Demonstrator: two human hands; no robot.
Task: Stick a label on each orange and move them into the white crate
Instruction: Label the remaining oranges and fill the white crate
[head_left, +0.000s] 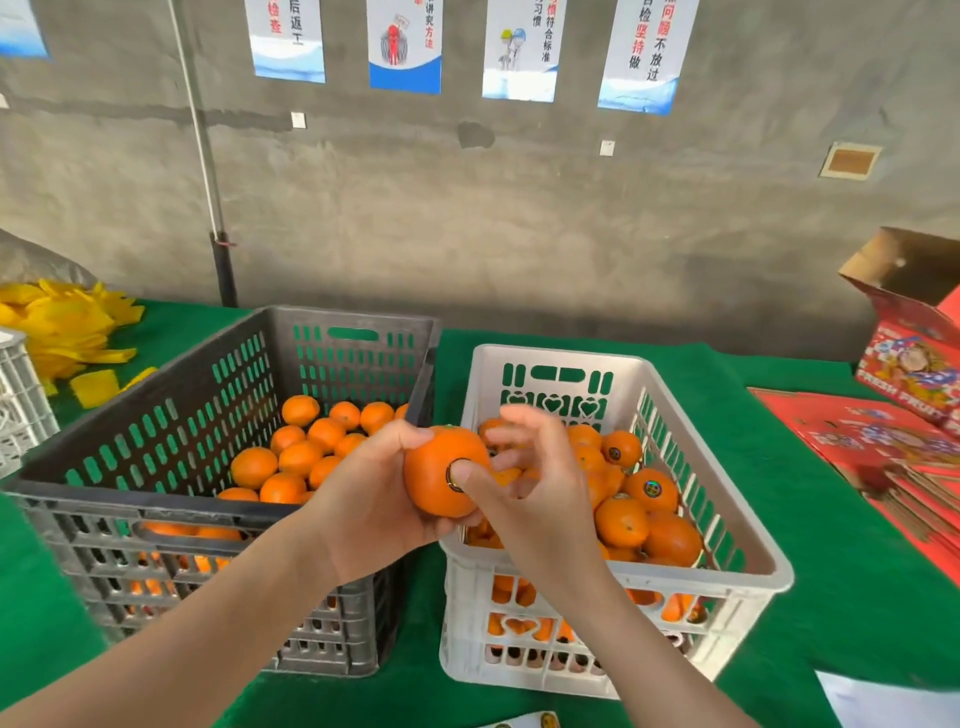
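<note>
My left hand (363, 499) grips an orange (434, 478) in the air, over the gap between the two crates. My right hand (540, 483) presses its thumb on a round dark label (451, 475) on that orange, and its other fingers are spread loosely. The white crate (748, 566) on the right holds several oranges, some showing round labels (652, 487). The dark grey crate (171, 395) on the left holds several oranges without visible labels (298, 457).
Both crates stand on a green cloth (841, 571). A sheet of labels (524, 721) lies at the near edge. Red fruit cartons (904, 441) are stacked at the right, yellow wrappers (67, 332) and another white crate (21, 400) at the left. A concrete wall stands behind.
</note>
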